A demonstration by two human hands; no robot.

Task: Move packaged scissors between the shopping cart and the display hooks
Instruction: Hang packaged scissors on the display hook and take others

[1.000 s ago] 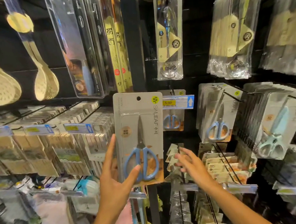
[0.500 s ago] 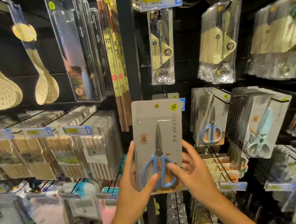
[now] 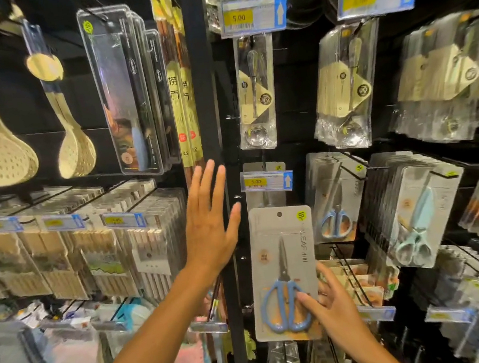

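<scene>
A grey card pack of blue-handled scissors (image 3: pixel 281 253) is upright in front of the black display wall, just below a price-tagged hook (image 3: pixel 266 180). My right hand (image 3: pixel 331 304) grips its lower right edge, thumb across the blue handles. My left hand (image 3: pixel 209 226) is raised to the left of the pack, fingers spread, holding nothing, over the black upright post. More packs of blue scissors (image 3: pixel 333 201) hang on the hook to the right, and mint-green scissors (image 3: pixel 413 216) beyond them. The shopping cart is out of view.
Bagged ladles (image 3: pixel 255 91) and other utensil packs (image 3: pixel 343 87) hang above. To the left are slotted spoons (image 3: pixel 1 153), boxed knives (image 3: pixel 128 92), chopstick packs (image 3: pixel 138 245) and cloths lower down. Wire hooks stick out toward me along the right side.
My left hand let go of the scissors pack and rose up and left, open. The pack shifted right and is now held by my right hand alone, under the hook tag.
</scene>
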